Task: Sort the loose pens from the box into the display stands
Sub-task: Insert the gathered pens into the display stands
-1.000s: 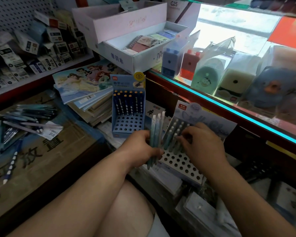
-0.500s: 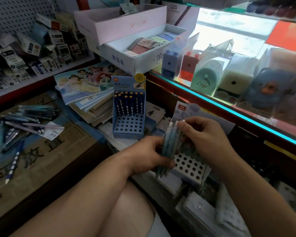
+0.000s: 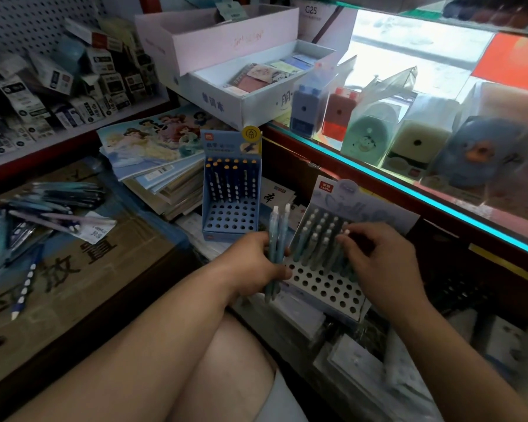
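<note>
My left hand (image 3: 253, 263) grips a small bunch of pale blue pens (image 3: 275, 239), held upright just left of the white display stand (image 3: 323, 287). That stand has a grid of round holes; its back rows hold several blue pens with white caps. My right hand (image 3: 378, 260) is over the stand's right side and pinches the white cap of one pen (image 3: 343, 236) standing in it. A blue display stand (image 3: 230, 220) behind holds a back row of dark pens with yellow tops. Loose pens (image 3: 43, 208) lie on the cardboard box (image 3: 73, 269) at left.
A stack of notebooks (image 3: 153, 166) lies behind the blue stand. A glass counter (image 3: 439, 190) with sharpeners in clear packs runs along the right. White boxes (image 3: 226, 56) sit at the back, small packs on the left shelf (image 3: 58, 86). My knee (image 3: 232, 360) is below.
My right hand has gone from the bunch in my left hand back down to the white stand, carrying a pen that now stands in a hole. The left hand's bunch looks smaller.
</note>
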A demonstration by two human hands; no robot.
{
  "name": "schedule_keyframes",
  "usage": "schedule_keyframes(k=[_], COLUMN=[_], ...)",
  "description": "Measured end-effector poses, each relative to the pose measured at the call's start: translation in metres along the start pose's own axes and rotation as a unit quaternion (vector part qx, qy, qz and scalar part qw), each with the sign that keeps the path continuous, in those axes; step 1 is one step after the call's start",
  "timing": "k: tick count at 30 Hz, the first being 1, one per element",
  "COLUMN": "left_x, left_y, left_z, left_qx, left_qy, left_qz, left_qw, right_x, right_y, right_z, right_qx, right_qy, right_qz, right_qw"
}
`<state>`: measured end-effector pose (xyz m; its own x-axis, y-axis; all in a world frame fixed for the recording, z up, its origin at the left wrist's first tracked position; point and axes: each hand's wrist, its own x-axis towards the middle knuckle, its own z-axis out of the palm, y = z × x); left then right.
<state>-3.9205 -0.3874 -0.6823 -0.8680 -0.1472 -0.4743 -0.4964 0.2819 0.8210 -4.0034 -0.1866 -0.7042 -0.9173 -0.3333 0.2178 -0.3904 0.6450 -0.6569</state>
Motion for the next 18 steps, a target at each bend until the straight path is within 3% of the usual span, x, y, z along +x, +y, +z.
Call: schedule_keyframes(k=[11,15,18], left_x=[-0.002,-0.002,-0.004], left_y=[-0.001,0.002,0.003], left_z=[-0.003,-0.001,0.0], left_qx=[0.0,0.004,0.006], left_qy=[-0.014,-0.028,-0.04], left_qz=[0.019,0.031,0.036], left_qw=[1.0,0.999,0.999], right_x=[0.001,0.003,0.007], right_y=[-0.001,0.0,-0.003], right_z=[0.003,0.011,0.012], right_qx=[-0.009,-0.133,-0.158], right_qy=[-0.018,-0.061,-0.082], right_qz=[0.001,-0.02,-0.008], right_qw=[1.0,0.989,0.984])
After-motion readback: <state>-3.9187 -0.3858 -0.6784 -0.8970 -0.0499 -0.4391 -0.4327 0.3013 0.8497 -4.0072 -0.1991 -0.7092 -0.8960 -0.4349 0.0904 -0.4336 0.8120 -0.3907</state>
